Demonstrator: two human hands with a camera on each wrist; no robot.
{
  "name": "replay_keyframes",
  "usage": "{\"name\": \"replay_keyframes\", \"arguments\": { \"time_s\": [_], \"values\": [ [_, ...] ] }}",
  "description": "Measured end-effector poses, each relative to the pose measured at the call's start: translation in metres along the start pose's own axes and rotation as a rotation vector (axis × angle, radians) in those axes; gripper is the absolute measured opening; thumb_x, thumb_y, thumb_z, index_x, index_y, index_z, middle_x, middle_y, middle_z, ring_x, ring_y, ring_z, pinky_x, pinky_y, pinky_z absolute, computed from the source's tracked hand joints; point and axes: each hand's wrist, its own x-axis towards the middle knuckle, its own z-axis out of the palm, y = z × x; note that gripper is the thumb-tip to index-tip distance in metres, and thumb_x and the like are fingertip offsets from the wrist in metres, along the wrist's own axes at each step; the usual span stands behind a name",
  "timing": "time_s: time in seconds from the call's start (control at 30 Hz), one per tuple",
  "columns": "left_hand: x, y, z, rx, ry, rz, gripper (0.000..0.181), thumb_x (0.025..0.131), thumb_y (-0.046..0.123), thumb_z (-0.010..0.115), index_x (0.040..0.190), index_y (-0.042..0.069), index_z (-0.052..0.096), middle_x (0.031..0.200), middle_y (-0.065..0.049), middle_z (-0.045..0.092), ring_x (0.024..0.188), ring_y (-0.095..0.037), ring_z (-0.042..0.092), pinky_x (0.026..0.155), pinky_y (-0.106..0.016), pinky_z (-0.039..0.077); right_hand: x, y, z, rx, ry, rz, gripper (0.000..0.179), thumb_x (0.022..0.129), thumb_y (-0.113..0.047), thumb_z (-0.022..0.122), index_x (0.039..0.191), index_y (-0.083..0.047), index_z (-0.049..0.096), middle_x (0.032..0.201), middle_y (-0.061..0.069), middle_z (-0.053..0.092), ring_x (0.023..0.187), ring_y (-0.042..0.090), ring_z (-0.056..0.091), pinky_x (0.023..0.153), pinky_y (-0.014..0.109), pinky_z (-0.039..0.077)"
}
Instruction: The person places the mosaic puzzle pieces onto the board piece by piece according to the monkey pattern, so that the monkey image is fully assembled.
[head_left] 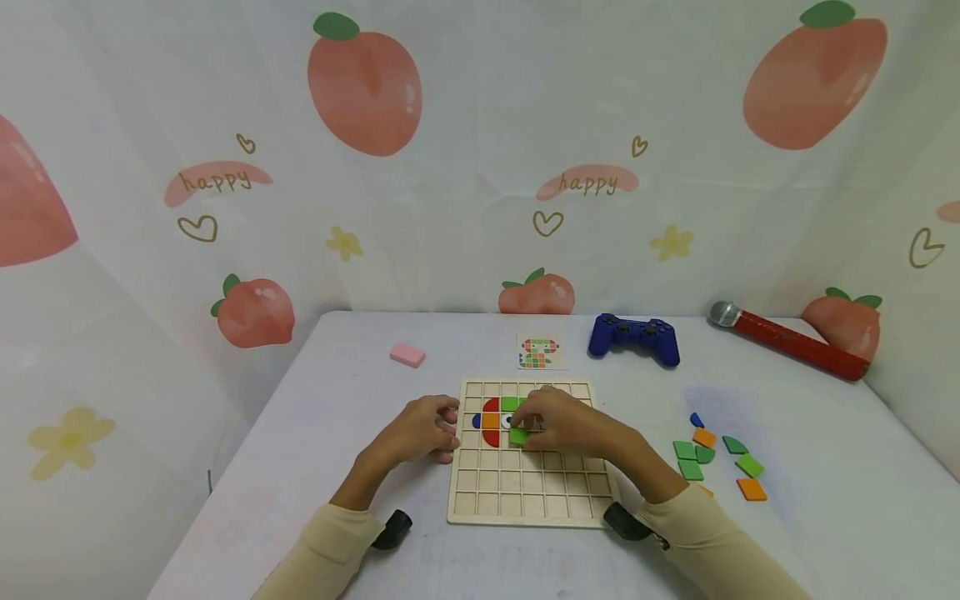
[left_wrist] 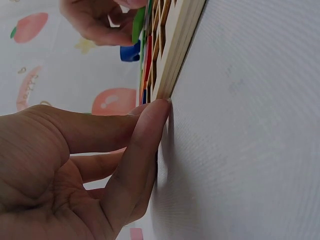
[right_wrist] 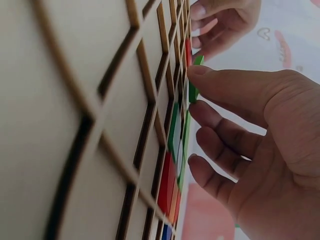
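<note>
A gridded board [head_left: 510, 481] held coloured tiles [head_left: 491, 421]. The right grip [head_left: 558, 418] pinched a green tile [head_left: 519, 436]; the left grip [head_left: 422, 429], loosely parted, touched the board's edge. The backdrop [head_left: 450, 242] read "happy".

White surface [head_left: 315, 433]: grid board [head_left: 510, 505] placed below right hand [head_left: 558, 421], beside left hand [head_left: 422, 429]. Pink block [head_left: 408, 355], pattern card [head_left: 542, 353], blue controller [head_left: 633, 334], red microphone [head_left: 795, 343] laid beyond the hands. Loose green, orange, blue tiles [head_left: 691, 470] scattered to the right of both.
</note>
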Motion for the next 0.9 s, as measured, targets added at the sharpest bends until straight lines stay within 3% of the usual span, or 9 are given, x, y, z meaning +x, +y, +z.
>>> {"name": "replay_keyframes", "arguments": {
  "time_s": [0.43, 0.9],
  "values": [
    [-0.001, 0.002, 0.000, -0.015, -0.002, -0.002, 0.062, 0.087, -0.011, 0.076, 0.145, -0.008, 0.055, 0.117, -0.013, 0.062, 0.085, -0.018, 0.066, 0.067, -0.031, 0.066, 0.011, -0.009, 0.007, 0.001, -0.035, 0.022, 0.021, 0.090, -0.015, 0.085, 0.110, -0.012, 0.081, 0.101, -0.006, 0.069, 0.096, 0.014, 0.054, 0.089, 0.035, 0.051],
    [-0.001, 0.002, 0.000, -0.007, 0.003, 0.009, 0.062, 0.086, -0.011, 0.076, 0.145, -0.009, 0.055, 0.117, -0.013, 0.062, 0.085, -0.017, 0.066, 0.066, -0.031, 0.066, 0.011, -0.008, 0.007, -0.027, -0.028, 0.021, 0.020, 0.089, -0.015, 0.086, 0.109, -0.012, 0.082, 0.103, -0.005, 0.071, 0.098, 0.014, 0.056, 0.092, 0.037, 0.053]
  ]
}}
